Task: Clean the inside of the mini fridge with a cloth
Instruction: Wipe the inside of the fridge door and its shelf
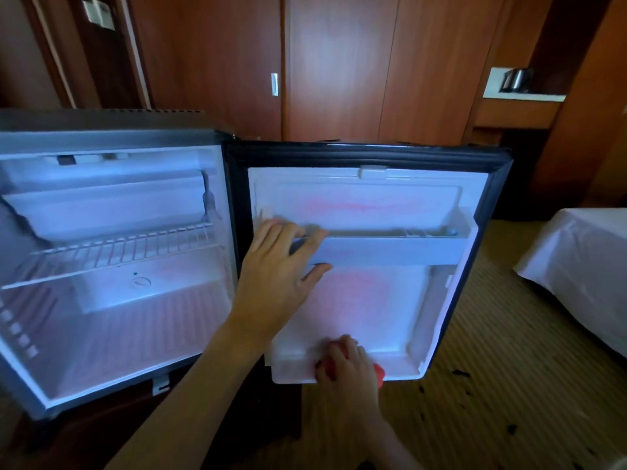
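The mini fridge (217,184) stands open on the floor, and its white interior has a wire shelf (112,252). Its door (481,212) is swung out to the right, inner side facing me. My left hand (281,266) holds the left end of the upper door shelf (390,252), fingers over the rail and thumb below it. My right hand (346,364) grips a red cloth (379,373) and presses it on the front edge of the bottom door shelf (295,371). The hand hides most of the cloth.
Wooden wardrobe doors (339,62) rise behind the fridge. A bed with a white sheet (583,276) is at the right. The striped carpet (492,385) carries dark specks. A metal kettle (515,79) sits on a shelf at the upper right.
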